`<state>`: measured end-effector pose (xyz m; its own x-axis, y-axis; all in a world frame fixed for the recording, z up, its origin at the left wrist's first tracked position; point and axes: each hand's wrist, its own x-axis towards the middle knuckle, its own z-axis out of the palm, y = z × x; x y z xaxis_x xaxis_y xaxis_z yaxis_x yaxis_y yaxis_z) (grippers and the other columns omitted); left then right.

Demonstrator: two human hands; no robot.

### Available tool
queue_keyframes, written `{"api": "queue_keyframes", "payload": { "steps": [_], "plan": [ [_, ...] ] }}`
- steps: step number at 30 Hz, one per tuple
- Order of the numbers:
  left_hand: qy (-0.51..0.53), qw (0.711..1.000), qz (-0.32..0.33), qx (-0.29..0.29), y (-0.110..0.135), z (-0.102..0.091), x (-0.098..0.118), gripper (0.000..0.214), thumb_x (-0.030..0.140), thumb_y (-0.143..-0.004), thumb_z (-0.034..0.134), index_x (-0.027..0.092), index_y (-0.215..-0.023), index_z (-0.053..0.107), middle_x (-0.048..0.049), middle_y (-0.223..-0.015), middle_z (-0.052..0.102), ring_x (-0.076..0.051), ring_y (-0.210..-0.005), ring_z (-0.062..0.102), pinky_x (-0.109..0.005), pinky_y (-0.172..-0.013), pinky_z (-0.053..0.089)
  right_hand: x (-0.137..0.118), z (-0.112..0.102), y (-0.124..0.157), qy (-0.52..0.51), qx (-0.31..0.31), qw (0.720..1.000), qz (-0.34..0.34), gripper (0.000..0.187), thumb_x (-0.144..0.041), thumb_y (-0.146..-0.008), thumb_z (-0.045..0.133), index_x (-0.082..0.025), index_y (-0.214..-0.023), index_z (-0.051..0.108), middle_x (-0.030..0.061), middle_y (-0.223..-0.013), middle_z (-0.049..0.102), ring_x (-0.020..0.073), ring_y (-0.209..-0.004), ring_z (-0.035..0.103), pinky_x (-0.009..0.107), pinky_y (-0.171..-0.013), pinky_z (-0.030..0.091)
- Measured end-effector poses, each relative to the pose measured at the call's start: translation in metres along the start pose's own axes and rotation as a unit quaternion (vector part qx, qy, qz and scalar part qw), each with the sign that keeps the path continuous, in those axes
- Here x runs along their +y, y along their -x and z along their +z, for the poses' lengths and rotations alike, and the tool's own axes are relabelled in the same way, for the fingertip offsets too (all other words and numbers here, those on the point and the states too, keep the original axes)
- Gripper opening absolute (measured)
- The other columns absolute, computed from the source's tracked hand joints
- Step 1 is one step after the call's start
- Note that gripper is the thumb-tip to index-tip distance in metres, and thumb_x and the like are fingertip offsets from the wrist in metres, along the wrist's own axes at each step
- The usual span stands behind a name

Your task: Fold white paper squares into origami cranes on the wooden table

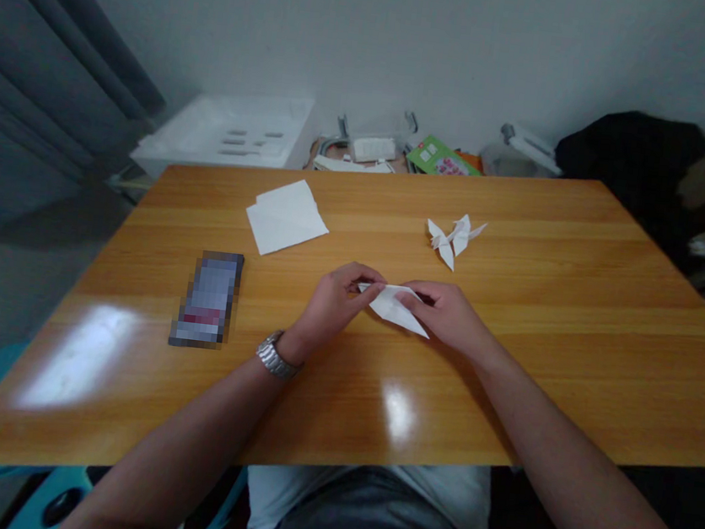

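A folded piece of white paper is held between my two hands over the middle of the table. My left hand, with a metal watch at its wrist, pinches the paper's left end between thumb and fingers. On the other side my right hand grips the upper right part, thumb on top and fingers behind. One pointed corner of the paper sticks out toward me below the right thumb. Beyond my right hand lie folded white paper cranes, close together.
White paper sheets lie overlapping at the back left of the wooden table. A phone with a blurred screen rests on the left. Behind the far edge are a white tray and a green book.
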<state>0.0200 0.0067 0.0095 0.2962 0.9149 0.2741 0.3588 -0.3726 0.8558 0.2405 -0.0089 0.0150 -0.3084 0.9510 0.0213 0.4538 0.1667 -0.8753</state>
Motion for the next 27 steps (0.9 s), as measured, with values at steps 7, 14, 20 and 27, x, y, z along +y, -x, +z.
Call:
{"api": "queue_keyframes", "payload": {
  "steps": [7,14,20,27],
  "plan": [
    [-0.007,1.0,-0.002,0.004,0.001,0.0016,0.0004,0.011,0.027,-0.093,0.067,0.019,-0.096,0.073,-0.0036,-0.095,0.074,-0.015,-0.086,0.068,-0.025,-0.079,0.054,0.0039,0.0013,-0.0023,-0.005,0.01,1.0,-0.013,0.032,-0.046,-0.094,0.063,-0.02,-0.104,0.079,0.0054,-0.099,0.079,0.0224,-0.085,0.069,0.031,-0.074,0.05],
    [-0.017,1.0,0.006,-0.005,0.0015,0.0029,0.0018,0.01,0.027,-0.093,0.067,0.019,-0.095,0.072,-0.0026,-0.092,0.073,-0.014,-0.084,0.067,-0.025,-0.077,0.053,0.0014,0.0052,-0.0011,-0.064,0.029,0.997,-0.021,0.029,-0.045,-0.093,0.066,-0.019,-0.096,0.078,0.0056,-0.094,0.079,0.0214,-0.084,0.07,0.031,-0.076,0.052],
    [-0.016,1.0,0.007,-0.025,0.0026,0.0051,-0.001,0.01,0.026,-0.093,0.065,0.018,-0.096,0.069,-0.0028,-0.092,0.073,-0.015,-0.084,0.068,-0.026,-0.078,0.052,-0.0013,0.0043,-0.0003,-0.029,0.033,0.999,-0.03,0.028,-0.043,-0.093,0.065,-0.02,-0.096,0.08,0.005,-0.094,0.08,0.0212,-0.083,0.072,0.031,-0.076,0.052],
    [-0.064,0.997,0.037,-0.025,0.0022,0.0034,0.004,0.011,0.029,-0.094,0.067,0.018,-0.095,0.069,-0.0037,-0.092,0.072,-0.015,-0.084,0.066,-0.027,-0.078,0.052,-0.0039,0.0033,0.0012,-0.011,0.037,0.999,-0.027,0.029,-0.045,-0.093,0.066,-0.021,-0.097,0.081,0.005,-0.096,0.081,0.0219,-0.084,0.073,0.031,-0.075,0.052]
  ]
}}
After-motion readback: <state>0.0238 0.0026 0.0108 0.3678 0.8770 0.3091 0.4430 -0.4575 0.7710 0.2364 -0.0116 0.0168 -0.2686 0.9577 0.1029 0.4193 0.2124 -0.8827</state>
